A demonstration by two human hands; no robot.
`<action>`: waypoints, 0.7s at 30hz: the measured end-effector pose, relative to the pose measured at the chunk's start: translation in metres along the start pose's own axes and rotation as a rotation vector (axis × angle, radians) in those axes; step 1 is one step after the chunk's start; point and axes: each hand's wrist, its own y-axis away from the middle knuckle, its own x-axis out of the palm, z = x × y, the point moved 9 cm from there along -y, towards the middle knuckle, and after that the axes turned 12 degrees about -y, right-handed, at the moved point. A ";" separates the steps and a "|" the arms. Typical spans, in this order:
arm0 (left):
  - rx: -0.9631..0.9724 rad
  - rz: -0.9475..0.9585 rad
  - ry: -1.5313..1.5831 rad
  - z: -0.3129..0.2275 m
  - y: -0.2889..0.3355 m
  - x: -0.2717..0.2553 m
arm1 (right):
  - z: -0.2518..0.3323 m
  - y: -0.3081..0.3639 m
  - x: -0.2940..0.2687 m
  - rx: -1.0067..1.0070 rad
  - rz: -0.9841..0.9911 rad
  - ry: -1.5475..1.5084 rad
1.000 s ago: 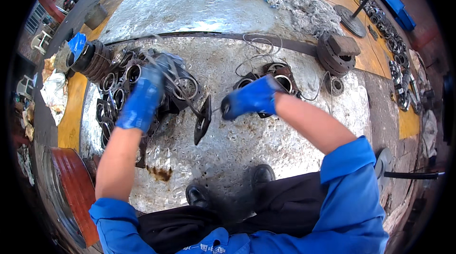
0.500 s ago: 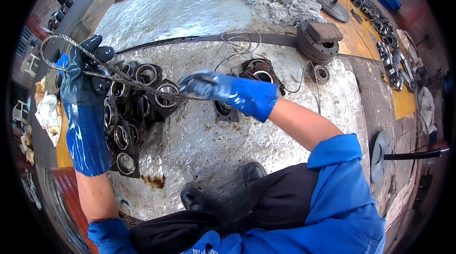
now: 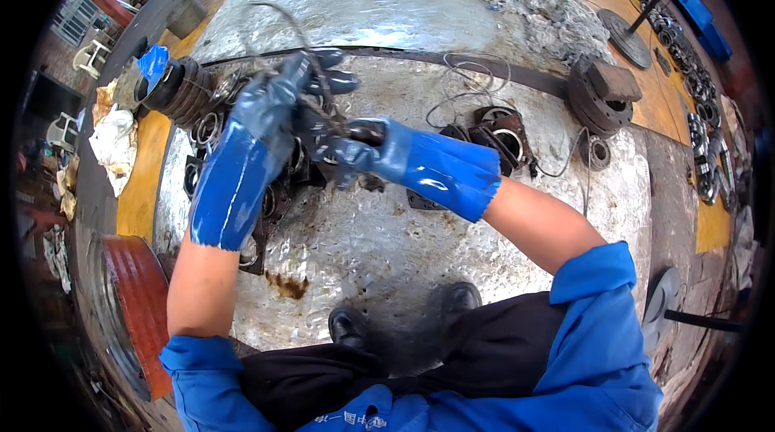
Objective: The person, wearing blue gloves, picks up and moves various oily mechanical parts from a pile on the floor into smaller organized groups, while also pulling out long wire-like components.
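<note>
Both my hands wear blue rubber gloves with grey, wet-looking palms and fingers. A twisted wire rope runs through the fingers of my left hand, its blurred upper loop rising above the glove. Just to the right and lower, my right hand is closed around the rope's lower part, close to the left glove. Beneath the hands lies a group of dark, greasy metal housings with round bores, partly hidden by the gloves. A similar housing sits beyond my right wrist, with a thin wire looped behind it.
A round flanged metal part carries a brown block, with a small ring beside it. A rag pile lies far right, near a round stand base. At left are stacked rings and a red drum.
My left hand has swung right and come close to my right hand, carrying the rope with it. The rope's wide loop is now higher and blurred. The view has shifted left.
</note>
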 end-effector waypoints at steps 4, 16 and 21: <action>-0.234 0.157 -0.269 0.058 -0.016 -0.025 | -0.047 0.013 -0.050 0.185 -0.134 0.117; -0.934 0.118 -0.158 0.323 0.019 -0.117 | -0.104 0.025 -0.071 0.885 -0.012 0.150; -0.665 -0.073 -0.365 0.300 -0.008 -0.100 | -0.154 0.035 -0.101 0.834 -0.005 0.156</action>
